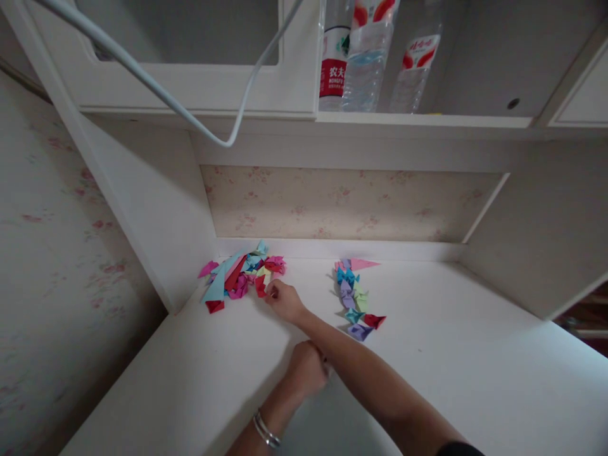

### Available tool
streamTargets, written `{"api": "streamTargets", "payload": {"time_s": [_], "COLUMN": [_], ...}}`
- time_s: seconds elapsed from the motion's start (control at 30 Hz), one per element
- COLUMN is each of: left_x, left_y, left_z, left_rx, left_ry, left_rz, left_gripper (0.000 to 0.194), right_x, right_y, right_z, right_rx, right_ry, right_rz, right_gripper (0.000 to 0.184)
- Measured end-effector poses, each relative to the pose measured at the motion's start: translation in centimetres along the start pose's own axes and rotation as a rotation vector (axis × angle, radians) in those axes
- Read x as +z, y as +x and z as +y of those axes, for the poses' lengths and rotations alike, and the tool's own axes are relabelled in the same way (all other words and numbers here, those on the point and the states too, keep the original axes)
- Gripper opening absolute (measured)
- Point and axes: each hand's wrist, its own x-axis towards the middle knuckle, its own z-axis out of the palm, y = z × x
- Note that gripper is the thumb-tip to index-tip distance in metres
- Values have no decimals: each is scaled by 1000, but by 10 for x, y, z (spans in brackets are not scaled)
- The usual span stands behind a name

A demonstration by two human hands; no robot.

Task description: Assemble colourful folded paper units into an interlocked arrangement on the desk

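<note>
My right hand (285, 301) reaches across to the left, its fingers pinched at the edge of a red folded paper piece (260, 286). That piece lies at the near side of a colourful heap of paper origami (240, 278). Below my right forearm is my left hand (308, 367), curled closed and slightly blurred, with two silver bangles (266, 430) on the wrist. What its fingers hold, if anything, is hidden. Right of my hands, several origami pieces stand in a loose column, among them a purple one (347, 294), a green one (361, 297) and a red one (375, 321).
The white desktop (213, 380) is framed by side panels and a flowered back wall (356, 202). Overhead, a shelf (427, 120) holds plastic bottles (368, 69). A white cable (156, 88) hangs in front of the cabinet at upper left.
</note>
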Motion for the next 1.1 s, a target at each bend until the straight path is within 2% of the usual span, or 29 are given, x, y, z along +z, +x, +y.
{"api": "streamTargets", "payload": {"time_s": [0.07, 0.13, 0.27, 0.37, 0.43, 0.53, 0.67, 0.93, 1.03, 1.1], "left_x": [-2, -2, -6, -13, -17, -19, -16, -14, -14, -15], "left_y": [3, 7, 15, 18, 16, 11, 9, 11, 9, 8], "left_z": [0, 2, 5, 12, 18, 27, 29, 23, 25, 27], "left_rx": [12, 20, -1, -88, -160, -198, -170, -145, -142, -137], "left_ry": [148, 196, -21, -223, -332, -405, -373, -288, -294, -290], "left_rz": [-26, -23, 45, 83, 58, 11, 2, 8, 45, 77], "left_gripper": [11, 17, 22, 34, 44, 52, 53, 43, 40, 39], "right_x": [-22, -47, -84, -93, -91, -84, -77, -82, -83, -84], "right_y": [-24, -54, -117, -154, -170, -180, -180, -181, -181, -181], "right_z": [8, 20, 46, 63, 71, 81, 87, 84, 79, 75], "right_rx": [-13, 2, 88, 123, 121, 128, 157, 234, 254, 267], "right_ry": [81, 161, 519, 682, 737, 733, 776, 888, 923, 934], "right_rz": [42, 106, 241, 274, 277, 261, 275, 432, 412, 355], "right_gripper": [24, 29, 22, 14, 13, 16, 20, 26, 29, 31]}}
